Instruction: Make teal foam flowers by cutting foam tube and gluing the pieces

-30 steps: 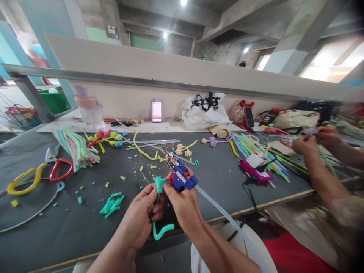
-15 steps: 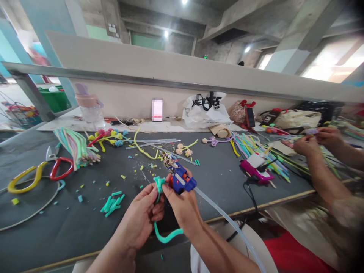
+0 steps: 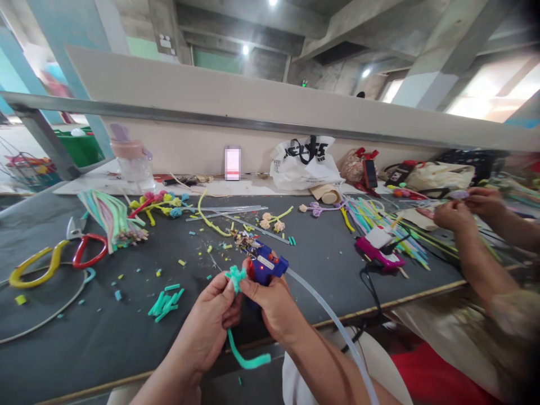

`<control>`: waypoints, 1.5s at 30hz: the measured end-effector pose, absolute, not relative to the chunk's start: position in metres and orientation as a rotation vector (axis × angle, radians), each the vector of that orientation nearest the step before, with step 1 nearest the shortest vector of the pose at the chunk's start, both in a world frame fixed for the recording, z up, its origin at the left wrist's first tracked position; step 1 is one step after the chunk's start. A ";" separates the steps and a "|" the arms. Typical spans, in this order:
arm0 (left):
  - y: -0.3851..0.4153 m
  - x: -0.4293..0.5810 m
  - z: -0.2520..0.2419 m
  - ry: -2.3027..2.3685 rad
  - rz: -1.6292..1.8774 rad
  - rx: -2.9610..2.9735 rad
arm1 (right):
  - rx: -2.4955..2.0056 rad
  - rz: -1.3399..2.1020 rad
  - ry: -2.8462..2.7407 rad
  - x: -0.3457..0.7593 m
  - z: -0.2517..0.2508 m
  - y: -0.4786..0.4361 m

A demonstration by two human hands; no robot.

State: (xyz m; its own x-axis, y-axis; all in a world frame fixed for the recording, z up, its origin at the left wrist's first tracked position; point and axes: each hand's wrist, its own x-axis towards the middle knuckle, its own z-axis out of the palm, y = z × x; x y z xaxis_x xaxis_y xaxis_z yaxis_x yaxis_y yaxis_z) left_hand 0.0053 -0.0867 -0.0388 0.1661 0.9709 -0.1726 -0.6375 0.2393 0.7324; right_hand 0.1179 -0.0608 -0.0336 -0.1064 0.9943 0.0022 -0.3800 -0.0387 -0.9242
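Note:
My left hand [image 3: 217, 304] is closed on a teal pipe-cleaner flower [image 3: 237, 277], pinching it just under its spread head. The flower's teal stem [image 3: 247, 360] hangs below the hand and bends to the right. My right hand [image 3: 270, 301] is wrapped round a blue hot glue gun [image 3: 265, 263], its red light lit, and its thumb and finger reach the flower's right side. A long clear glue stick [image 3: 333, 315] runs out of the gun's back. Short cut teal pieces [image 3: 166, 302] lie left of my hands.
Scissors [image 3: 59, 253] and a bundle of pastel pipe cleaners [image 3: 103, 219] lie at left. Finished-looking flower stems [image 3: 274, 219] lie behind the glue gun. A magenta glue gun [image 3: 379, 254] with a black cord lies right, near a co-worker's hands [image 3: 468, 208]. A phone [image 3: 233, 163] stands at the back.
The flower's head has tilted and opened out, its petals now spread toward the camera. The glue gun has shifted slightly left, and the stem's end hangs lower and free of the right wrist.

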 end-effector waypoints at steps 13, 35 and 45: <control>-0.088 0.003 -0.040 0.689 1.259 0.523 | -0.704 1.454 -1.097 0.131 -0.036 -0.060; -0.088 0.006 -0.035 0.747 1.246 0.539 | -0.795 1.446 -1.141 0.129 -0.038 -0.056; -0.090 0.006 -0.024 0.814 1.305 0.593 | -0.686 1.476 -1.013 0.137 -0.025 -0.050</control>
State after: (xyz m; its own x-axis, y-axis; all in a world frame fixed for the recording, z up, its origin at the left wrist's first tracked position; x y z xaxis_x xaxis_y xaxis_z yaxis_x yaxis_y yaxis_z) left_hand 0.0064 -0.0905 -0.0242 0.0621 0.9807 -0.1856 -0.5976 0.1855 0.7801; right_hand 0.1371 -0.0498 -0.0251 -0.1683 0.9774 0.1282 -0.4709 0.0345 -0.8815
